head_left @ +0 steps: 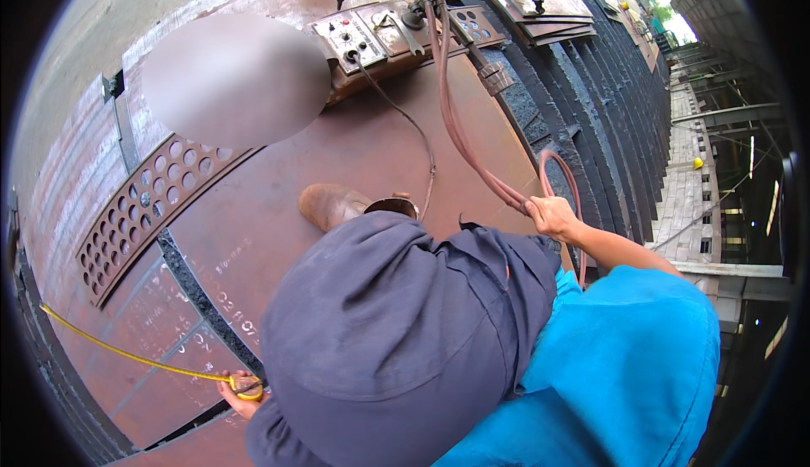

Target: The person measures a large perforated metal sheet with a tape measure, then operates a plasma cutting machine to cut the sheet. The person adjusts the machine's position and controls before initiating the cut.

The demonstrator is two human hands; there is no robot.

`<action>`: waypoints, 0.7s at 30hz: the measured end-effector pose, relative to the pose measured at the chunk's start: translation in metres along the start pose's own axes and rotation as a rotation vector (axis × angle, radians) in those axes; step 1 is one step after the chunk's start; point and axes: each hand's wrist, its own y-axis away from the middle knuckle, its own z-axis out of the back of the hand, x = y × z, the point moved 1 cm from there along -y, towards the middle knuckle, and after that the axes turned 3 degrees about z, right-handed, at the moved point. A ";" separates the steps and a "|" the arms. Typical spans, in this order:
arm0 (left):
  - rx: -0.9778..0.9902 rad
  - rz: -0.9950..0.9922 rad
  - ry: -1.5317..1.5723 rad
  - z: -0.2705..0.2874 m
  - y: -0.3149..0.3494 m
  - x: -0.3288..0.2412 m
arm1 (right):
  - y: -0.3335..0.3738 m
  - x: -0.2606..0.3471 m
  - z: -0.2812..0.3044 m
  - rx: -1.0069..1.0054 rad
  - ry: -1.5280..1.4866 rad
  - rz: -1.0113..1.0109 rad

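At the lower left, my left hand [239,399] is closed round a yellow tape measure [247,387]; its wrist goes out of sight behind dark grey cloth [380,323]. The yellow blade [126,354] is drawn out leftward across rust-brown steel plate [211,357]. At right of centre, my right hand [553,215] grips a pair of reddish hoses [460,134], with a bare forearm leading back to bright blue cloth [633,349]. Those hoses run up to a machine [375,37] with a knob panel; a wrench [407,32] lies on top of it. A brown boot [332,205] rests on the plate.
A perforated steel strip [160,188] lies across the left plate, beside a long dark gap [202,298]. Dark slats [591,113] line the right, with stacked plates [540,7] on them. A black cable [405,113] trails from the machine. A blurred patch hides the upper left.
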 end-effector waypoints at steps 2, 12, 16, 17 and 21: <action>-0.005 0.022 0.030 0.000 0.003 0.011 | 0.014 0.023 0.007 -0.034 -0.167 0.042; -0.058 0.160 0.169 -0.026 0.014 -0.008 | -0.119 0.041 -0.075 0.533 -0.362 -0.234; -0.070 0.093 0.081 -0.016 0.005 -0.005 | -0.119 0.022 -0.071 0.614 -0.074 -0.036; -0.039 0.134 0.099 -0.011 0.006 -0.002 | -0.129 0.029 -0.052 0.641 0.011 0.019; -0.050 0.118 -0.069 -0.023 0.037 -0.002 | -0.184 0.105 0.033 0.720 0.311 0.270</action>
